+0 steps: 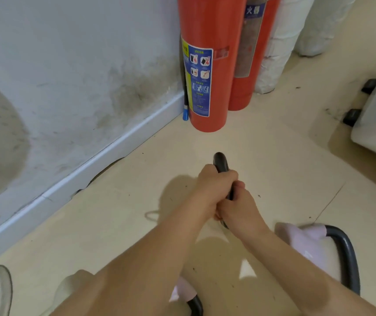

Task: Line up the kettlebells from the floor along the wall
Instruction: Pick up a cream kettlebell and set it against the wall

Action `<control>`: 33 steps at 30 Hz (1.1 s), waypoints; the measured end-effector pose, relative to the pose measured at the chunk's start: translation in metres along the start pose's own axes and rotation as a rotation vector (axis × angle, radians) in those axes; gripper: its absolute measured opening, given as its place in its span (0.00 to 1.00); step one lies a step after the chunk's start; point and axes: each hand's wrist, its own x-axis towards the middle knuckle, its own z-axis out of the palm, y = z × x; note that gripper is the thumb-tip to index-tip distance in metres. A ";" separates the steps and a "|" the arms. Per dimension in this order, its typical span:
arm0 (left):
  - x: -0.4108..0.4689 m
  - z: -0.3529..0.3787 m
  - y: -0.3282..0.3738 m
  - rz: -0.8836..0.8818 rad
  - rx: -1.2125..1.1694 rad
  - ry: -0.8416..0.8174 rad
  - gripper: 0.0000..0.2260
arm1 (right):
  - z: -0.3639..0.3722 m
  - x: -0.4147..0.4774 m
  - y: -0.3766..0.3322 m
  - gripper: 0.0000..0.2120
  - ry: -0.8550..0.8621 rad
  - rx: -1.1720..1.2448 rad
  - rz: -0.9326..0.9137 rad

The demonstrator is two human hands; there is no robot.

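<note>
Nearest, at the floor's near edge: a pink kettlebell (183, 293), mostly hidden under the forearms, and a second pink kettlebell (314, 249) with a grey handle toward the near right, both well apart from the wall. Further in, mid-floor: left hand (214, 185) and right hand (239, 208) both clenched on one dark handle (221, 161), its body hidden beneath them; whether lifted or resting, cannot tell. Carrying step, by the look of it, aimed at the skirting board (104, 156). Next: swing left to the wall (68, 76), set down short of the red fire extinguisher (207, 65) at the far corner, leaving room for the other two.
</note>
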 end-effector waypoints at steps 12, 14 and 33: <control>0.040 -0.078 0.020 0.110 -0.037 0.014 0.21 | 0.043 0.069 -0.029 0.05 -0.043 -0.076 -0.076; 0.051 -0.102 0.027 0.119 -0.111 0.010 0.18 | 0.060 0.084 -0.040 0.04 -0.066 -0.109 -0.109; 0.091 -0.166 0.091 0.004 -0.041 -0.035 0.08 | 0.119 0.161 -0.073 0.06 0.108 -0.074 -0.225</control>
